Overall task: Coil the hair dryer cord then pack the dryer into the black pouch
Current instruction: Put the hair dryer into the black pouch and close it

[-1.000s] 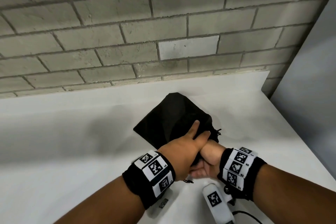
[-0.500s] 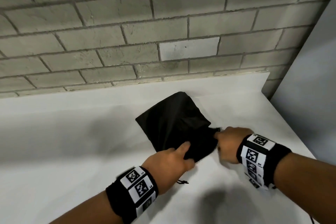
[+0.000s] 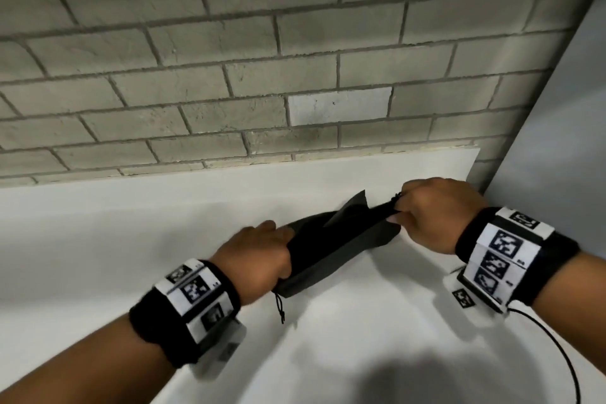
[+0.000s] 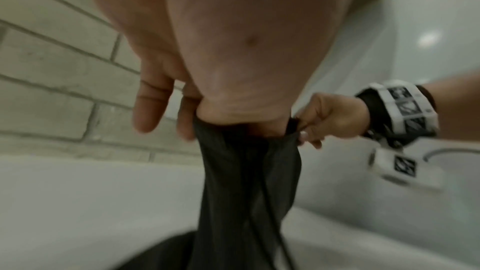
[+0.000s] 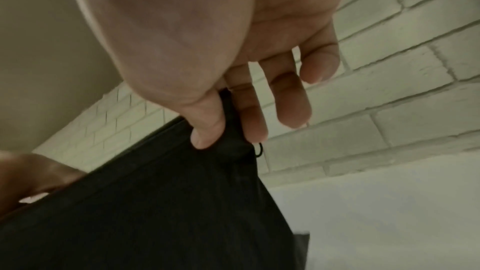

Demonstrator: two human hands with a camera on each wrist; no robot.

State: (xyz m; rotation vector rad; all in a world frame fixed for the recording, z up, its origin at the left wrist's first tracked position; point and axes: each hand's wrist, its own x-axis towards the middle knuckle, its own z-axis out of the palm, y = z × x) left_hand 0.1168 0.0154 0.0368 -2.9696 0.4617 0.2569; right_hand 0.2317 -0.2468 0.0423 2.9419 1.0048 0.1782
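Note:
The black pouch (image 3: 341, 244) hangs stretched between my two hands above the white table (image 3: 131, 239). My left hand (image 3: 285, 259) grips the pouch's left end, fingers curled round the fabric (image 4: 246, 182). The right hand (image 3: 398, 210) pinches the other end between thumb and forefinger; the right wrist view shows this pinch on the pouch rim (image 5: 228, 130). A drawstring (image 3: 279, 305) dangles below my left hand. The hair dryer and its cord are not in view.
A grey brick wall (image 3: 295, 59) rises behind the table. A pale panel (image 3: 557, 141) closes off the right side. A thin black cable (image 3: 557, 351) curves from under my right wrist over the table's right part.
The pouch lay flat on the table with both hands at its near corner. Now the hands have moved apart and up, and the pouch is lifted and pulled taut between them.

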